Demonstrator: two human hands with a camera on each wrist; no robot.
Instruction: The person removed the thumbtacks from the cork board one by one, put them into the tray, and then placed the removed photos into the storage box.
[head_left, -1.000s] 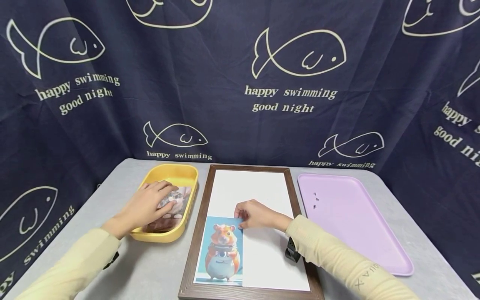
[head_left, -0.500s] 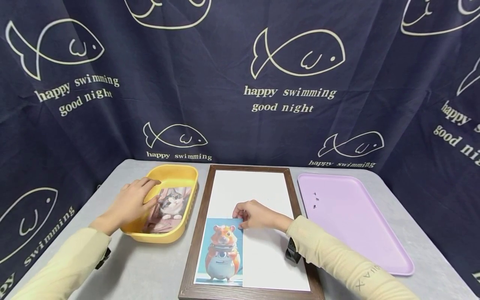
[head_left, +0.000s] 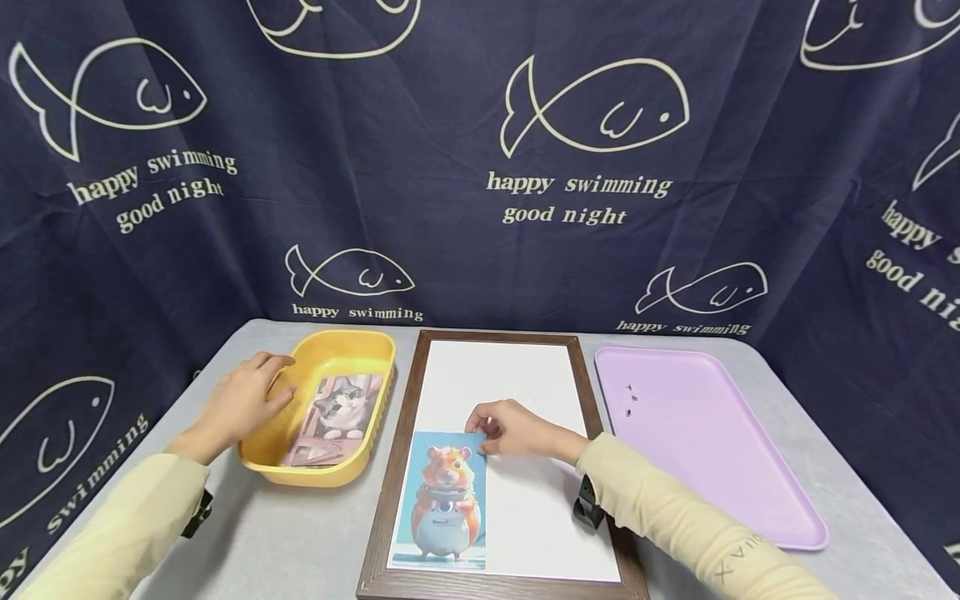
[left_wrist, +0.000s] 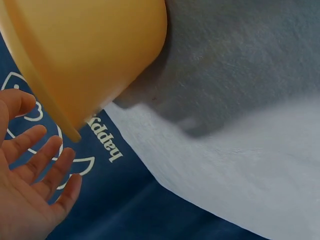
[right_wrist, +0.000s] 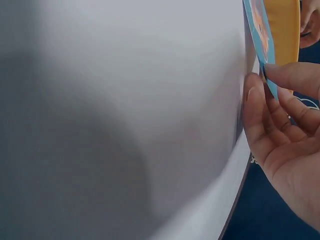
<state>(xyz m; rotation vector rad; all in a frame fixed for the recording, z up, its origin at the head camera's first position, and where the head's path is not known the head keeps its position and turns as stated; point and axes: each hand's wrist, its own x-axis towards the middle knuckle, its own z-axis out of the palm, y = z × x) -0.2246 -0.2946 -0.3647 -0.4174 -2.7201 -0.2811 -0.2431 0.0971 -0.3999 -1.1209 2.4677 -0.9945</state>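
In the head view a hamster picture card [head_left: 447,500] with a blue background lies on the lower left part of a white board [head_left: 551,517] in a brown frame. My right hand [head_left: 517,429] pinches the card's upper right corner; in the right wrist view the thumb [right_wrist: 292,77] lies on the printed side and fingers are behind the corner. My left hand [head_left: 243,400] is at the left rim of a yellow basket [head_left: 318,477], its fingers loosely spread and holding nothing. Inside the basket lies a cat picture card [head_left: 347,408] among pinkish cards.
To the right of the frame stands a lilac tray [head_left: 712,442] with several small dark pieces [head_left: 630,400] near its upper left side. A dark blue curtain [head_left: 465,267] with fish prints surrounds the grey table [head_left: 300,542].
My left hand has drawn away from the cat card, leftward to the basket's rim, uncovering the card. The right hand has kept its pinch on the hamster card's corner and barely moved.
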